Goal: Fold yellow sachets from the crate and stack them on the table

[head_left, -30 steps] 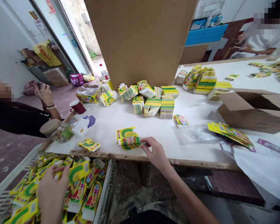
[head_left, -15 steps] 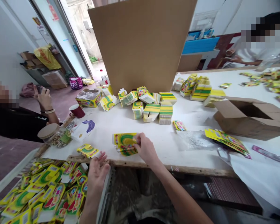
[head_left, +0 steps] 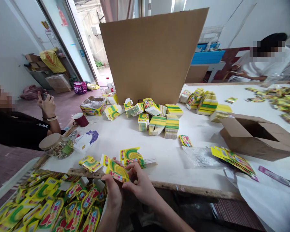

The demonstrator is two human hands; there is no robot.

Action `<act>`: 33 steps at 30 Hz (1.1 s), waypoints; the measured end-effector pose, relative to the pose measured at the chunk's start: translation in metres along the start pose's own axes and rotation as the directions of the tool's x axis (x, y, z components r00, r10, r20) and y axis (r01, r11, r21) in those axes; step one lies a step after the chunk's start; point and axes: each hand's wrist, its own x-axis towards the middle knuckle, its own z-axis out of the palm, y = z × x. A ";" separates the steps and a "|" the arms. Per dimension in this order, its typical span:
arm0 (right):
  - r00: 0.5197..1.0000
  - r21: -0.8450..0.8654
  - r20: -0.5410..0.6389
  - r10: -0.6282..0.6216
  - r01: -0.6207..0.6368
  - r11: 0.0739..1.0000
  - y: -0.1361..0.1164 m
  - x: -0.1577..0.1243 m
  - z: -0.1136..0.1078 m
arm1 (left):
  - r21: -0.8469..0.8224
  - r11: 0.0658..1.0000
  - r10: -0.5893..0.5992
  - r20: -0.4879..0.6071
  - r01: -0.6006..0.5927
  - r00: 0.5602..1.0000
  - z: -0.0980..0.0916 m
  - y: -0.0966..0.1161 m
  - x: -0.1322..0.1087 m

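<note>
Between my two hands, just over the table's front edge, is a yellow and green crayon box (head_left: 116,169) with an open flap at its left end. My left hand (head_left: 114,193) grips it from below and the left. The fingers of my right hand (head_left: 141,187) close on its right end. Behind it, a small stack of flat crayon boxes (head_left: 132,154) lies on the table. One more crayon box (head_left: 90,163) rests by the edge, left of my hands. Below on the left, a white basket (head_left: 13,185) is heaped with crayon boxes.
Bundles of flat boxes (head_left: 157,124) stand before a tall cardboard sheet (head_left: 154,58). An open carton (head_left: 261,135), a plastic bag (head_left: 199,158) and a fan of boxes (head_left: 232,161) lie right. A jar (head_left: 56,146) and mug (head_left: 80,120) stand left. Two other people are nearby.
My right hand has come back from the stack with a crayon box and moved toward my left hand. The left hand, open before, now holds the box too. The view has tilted up slightly.
</note>
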 end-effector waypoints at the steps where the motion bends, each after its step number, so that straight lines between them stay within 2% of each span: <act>1: 1.000 -0.022 0.002 -0.017 0.017 1.000 -0.001 0.003 -0.003 | -0.021 1.000 0.003 -0.003 -0.003 1.000 -0.004 -0.001 0.002; 5: 0.996 -0.029 0.055 -0.063 0.065 0.997 0.000 0.009 -0.006 | -0.027 0.999 0.041 -0.109 -0.044 0.993 -0.019 -0.007 0.008; 8: 0.999 0.006 -0.014 -0.046 0.046 0.999 0.007 0.013 -0.006 | -0.016 0.998 0.052 -0.171 -0.056 0.984 -0.021 -0.015 0.012; 11: 0.996 -0.021 -0.067 -0.052 0.051 0.998 0.013 0.017 -0.013 | -0.009 0.999 0.031 -0.162 -0.032 0.986 -0.020 -0.020 0.015; 13: 0.993 -0.065 -0.095 -0.070 0.064 0.996 0.014 0.019 -0.022 | 0.007 1.000 0.018 -0.133 -0.017 0.991 -0.023 -0.013 0.017; 15: 0.985 -0.120 -0.140 -0.101 0.084 0.989 0.011 0.019 -0.035 | 0.065 0.991 0.120 -0.066 -0.116 0.991 -0.031 0.006 0.018; 17: 0.967 -0.284 -0.153 -0.204 0.154 0.946 0.006 0.018 -0.045 | 0.181 0.938 0.292 0.054 -0.297 0.955 -0.038 0.031 0.019; 18: 0.953 -0.406 -0.119 -0.278 0.208 0.890 0.002 0.017 -0.048 | 0.266 0.893 0.337 0.135 -0.362 0.932 -0.041 0.044 0.019; 20: 0.913 -0.629 0.054 -0.405 0.346 0.696 -0.005 0.014 -0.049 | 0.486 0.783 0.260 0.310 -0.388 0.915 -0.041 0.061 0.019; 21: 0.886 -0.683 0.161 -0.434 0.417 0.599 -0.008 0.012 -0.048 | 0.581 0.722 0.160 0.387 -0.375 0.908 -0.039 0.065 0.019; 23: 0.836 -0.680 0.291 -0.465 0.523 0.514 -0.012 0.009 -0.046 | 0.695 0.621 -0.067 0.506 -0.361 0.860 -0.032 0.060 0.019; 24: 0.822 -0.659 0.276 -0.497 0.539 0.525 -0.012 0.007 -0.046 | 0.719 0.594 -0.146 0.538 -0.361 0.831 -0.029 0.054 0.019; 25: 0.822 -0.638 0.190 -0.537 0.519 0.569 -0.011 0.006 -0.047 | 0.735 0.573 -0.194 0.552 -0.363 0.811 -0.026 0.045 0.018; 26: 0.824 -0.608 0.050 -0.564 0.473 0.637 -0.010 0.005 -0.050 | 0.750 0.550 -0.202 0.546 -0.367 0.813 -0.024 0.037 0.018; 27: 0.825 -0.558 -0.107 -0.556 0.413 0.720 -0.007 0.004 -0.053 | 0.767 0.522 -0.175 0.525 -0.374 0.833 -0.024 0.028 0.017; 28: 0.834 -0.478 -0.234 -0.500 0.350 0.806 -0.003 0.003 -0.055 | 0.784 0.485 -0.126 0.501 -0.387 0.856 -0.024 0.019 0.015; 29: 0.863 -0.371 -0.303 -0.404 0.283 0.884 0.001 0.003 -0.057 | 0.797 0.447 -0.075 0.486 -0.406 0.871 -0.024 0.011 0.012; 30: 0.909 -0.248 -0.306 -0.284 0.212 0.945 0.005 0.002 -0.057 | 0.801 0.414 -0.041 0.490 -0.432 0.870 -0.025 0.003 0.009; 31: 0.952 -0.119 -0.261 -0.157 0.130 0.984 0.009 0.002 -0.055 | 0.797 0.389 -0.018 0.508 -0.462 0.861 -0.025 -0.003 0.006; 33: 0.989 0.131 -0.138 0.057 -0.039 0.991 0.013 0.002 -0.048 | 0.774 0.357 0.023 0.552 -0.522 0.834 -0.023 -0.013 -0.001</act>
